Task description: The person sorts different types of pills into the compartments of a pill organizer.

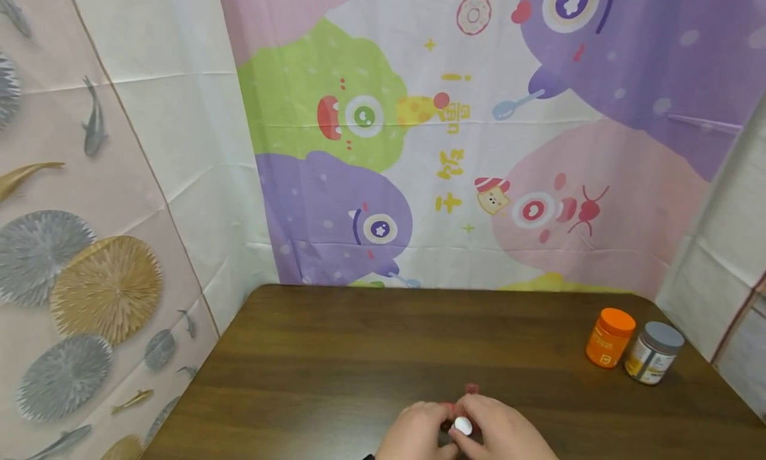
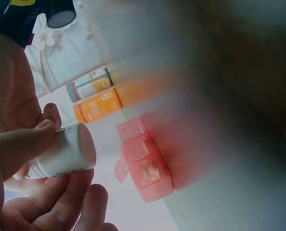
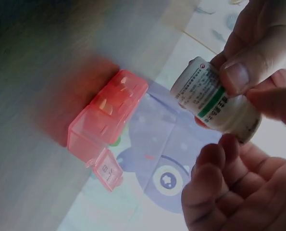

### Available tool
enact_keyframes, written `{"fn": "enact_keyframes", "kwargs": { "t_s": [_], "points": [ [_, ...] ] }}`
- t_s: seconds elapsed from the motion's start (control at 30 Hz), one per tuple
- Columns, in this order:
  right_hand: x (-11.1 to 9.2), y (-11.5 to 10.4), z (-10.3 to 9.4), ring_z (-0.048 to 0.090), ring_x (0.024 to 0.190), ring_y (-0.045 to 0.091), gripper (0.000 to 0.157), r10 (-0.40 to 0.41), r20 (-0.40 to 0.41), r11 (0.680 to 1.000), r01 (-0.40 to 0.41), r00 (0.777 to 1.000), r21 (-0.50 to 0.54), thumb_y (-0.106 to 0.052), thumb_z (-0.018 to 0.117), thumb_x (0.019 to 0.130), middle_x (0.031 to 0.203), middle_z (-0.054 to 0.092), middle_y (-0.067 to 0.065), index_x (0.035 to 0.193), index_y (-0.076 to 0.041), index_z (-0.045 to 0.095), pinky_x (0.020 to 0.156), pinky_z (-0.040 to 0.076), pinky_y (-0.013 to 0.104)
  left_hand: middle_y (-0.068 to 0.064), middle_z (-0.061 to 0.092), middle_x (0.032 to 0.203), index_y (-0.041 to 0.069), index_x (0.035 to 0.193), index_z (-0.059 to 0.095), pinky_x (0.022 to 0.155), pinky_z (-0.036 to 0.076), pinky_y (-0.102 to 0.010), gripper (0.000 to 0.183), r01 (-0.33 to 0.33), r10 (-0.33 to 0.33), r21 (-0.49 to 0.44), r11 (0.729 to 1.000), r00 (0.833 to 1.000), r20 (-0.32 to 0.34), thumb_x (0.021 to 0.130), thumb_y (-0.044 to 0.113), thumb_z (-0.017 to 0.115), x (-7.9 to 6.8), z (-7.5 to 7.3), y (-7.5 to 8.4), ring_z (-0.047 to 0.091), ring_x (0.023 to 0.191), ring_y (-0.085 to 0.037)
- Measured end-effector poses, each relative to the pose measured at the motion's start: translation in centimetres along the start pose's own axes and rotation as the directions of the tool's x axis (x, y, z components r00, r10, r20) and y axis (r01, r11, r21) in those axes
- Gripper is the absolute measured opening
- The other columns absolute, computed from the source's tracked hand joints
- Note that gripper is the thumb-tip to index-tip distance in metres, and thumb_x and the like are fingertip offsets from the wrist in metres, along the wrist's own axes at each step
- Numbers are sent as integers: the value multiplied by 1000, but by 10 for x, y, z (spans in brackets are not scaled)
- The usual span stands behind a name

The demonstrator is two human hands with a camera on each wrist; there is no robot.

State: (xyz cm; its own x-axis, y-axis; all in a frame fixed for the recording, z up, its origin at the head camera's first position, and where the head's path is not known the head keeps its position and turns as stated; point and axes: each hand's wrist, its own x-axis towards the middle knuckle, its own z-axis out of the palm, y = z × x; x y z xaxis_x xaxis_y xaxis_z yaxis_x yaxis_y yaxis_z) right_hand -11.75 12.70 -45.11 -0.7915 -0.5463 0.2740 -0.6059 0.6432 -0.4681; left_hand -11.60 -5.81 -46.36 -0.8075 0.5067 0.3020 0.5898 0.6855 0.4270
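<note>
Both hands meet around a small white pill bottle point(image 3: 207, 98) with a green-striped label, held tilted near the table's front. My left hand point(image 1: 411, 432) grips its body, thumb along one side and fingers beneath. At the other end, my right hand point(image 1: 505, 430) pinches the white cap point(image 1: 463, 426) between thumb and fingers. Just beyond and below the bottle lies a translucent red pill organizer point(image 3: 104, 108). One of its end lids point(image 3: 107, 169) hangs open, and pale pieces point(image 2: 151, 171) show in other compartments. In the head view the hands hide most of the organizer.
An orange jar point(image 1: 609, 338) and a grey-lidded white jar point(image 1: 654, 353) stand side by side at the right of the dark wooden table point(image 1: 335, 347). A cartoon-printed cloth point(image 1: 455, 260) hangs behind the table, and patterned cloth point(image 1: 137, 181) covers the left side.
</note>
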Motion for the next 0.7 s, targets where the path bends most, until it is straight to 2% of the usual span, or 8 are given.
{"fn": "enact_keyframes", "kwargs": {
  "t_s": [0.1, 0.23, 0.3, 0.37, 0.43, 0.57, 0.63, 0.7],
  "points": [
    [0, 0, 0, 50, 79, 3, 13, -54, -1, 999, 54, 999, -6, -26, 68, 90, 93, 57, -15, 100, -23, 60, 67, 50, 27, 12, 62, 75, 18, 91, 69, 64, 44, -19, 16, -26, 26, 8, 1000, 999, -24, 77, 22, 77, 0, 0, -2, 48, 68, 3],
    [-1, 1, 0, 49, 87, 3, 28, -112, -8, 994, 112, 994, -21, -16, 71, 84, 100, 57, -15, 108, -23, 58, 72, 51, 29, 10, 62, 73, 18, 88, 69, 61, 41, -18, 14, -34, 35, 13, 999, 999, -38, 79, 27, 77, -1, 0, -4, 47, 66, 1],
    [-2, 1, 0, 49, 90, 2, 33, -136, -23, 990, 135, 990, -30, -14, 72, 81, 102, 56, -16, 109, -24, 57, 74, 52, 29, 10, 62, 72, 18, 87, 69, 61, 41, -18, 15, -31, 32, 17, 999, 999, -44, 79, 28, 78, -1, 0, -4, 47, 65, 1],
    [-1, 1, 0, 50, 92, 3, 33, -145, -38, 988, 143, 989, -52, -18, 73, 81, 103, 56, -16, 109, -24, 57, 75, 52, 30, 9, 63, 73, 18, 87, 69, 62, 42, -19, 17, -20, 21, 18, 1000, 999, -42, 77, 27, 79, -1, 0, -3, 47, 66, 0],
    [-1, 0, 0, 51, 94, 5, 29, -97, -30, 994, 95, 995, -54, -28, 72, 85, 102, 55, -16, 109, -24, 56, 75, 53, 31, 11, 64, 76, 17, 89, 71, 64, 45, -21, 19, -11, 12, 23, 1000, 999, -39, 75, 25, 80, -1, -1, -3, 49, 68, 0],
    [1, -2, -1, 52, 81, 5, 32, 56, 31, 998, -55, 998, -33, -53, 65, 87, 91, 55, -15, 101, -25, 59, 66, 50, 28, 12, 69, 86, 18, 96, 72, 71, 50, -25, 26, -17, 19, 41, 999, 999, -33, 72, 23, 80, -1, -1, -1, 55, 76, 0],
    [1, -1, -1, 48, 72, 4, 31, 88, 47, 996, -87, 995, -28, -55, 63, 87, 85, 55, -14, 94, -25, 60, 61, 46, 26, 12, 70, 87, 17, 97, 72, 72, 50, -26, 26, -28, 29, 51, 998, 999, -30, 73, 23, 79, 0, -1, 0, 56, 78, -1],
    [1, -1, -2, 48, 71, 4, 27, 85, 51, 996, -84, 995, -25, -52, 64, 88, 83, 56, -15, 90, -26, 61, 60, 46, 27, 11, 69, 86, 16, 97, 72, 71, 50, -25, 26, -35, 37, 57, 998, 999, -30, 73, 23, 79, 0, -1, 0, 55, 77, 0]
  ]
}}
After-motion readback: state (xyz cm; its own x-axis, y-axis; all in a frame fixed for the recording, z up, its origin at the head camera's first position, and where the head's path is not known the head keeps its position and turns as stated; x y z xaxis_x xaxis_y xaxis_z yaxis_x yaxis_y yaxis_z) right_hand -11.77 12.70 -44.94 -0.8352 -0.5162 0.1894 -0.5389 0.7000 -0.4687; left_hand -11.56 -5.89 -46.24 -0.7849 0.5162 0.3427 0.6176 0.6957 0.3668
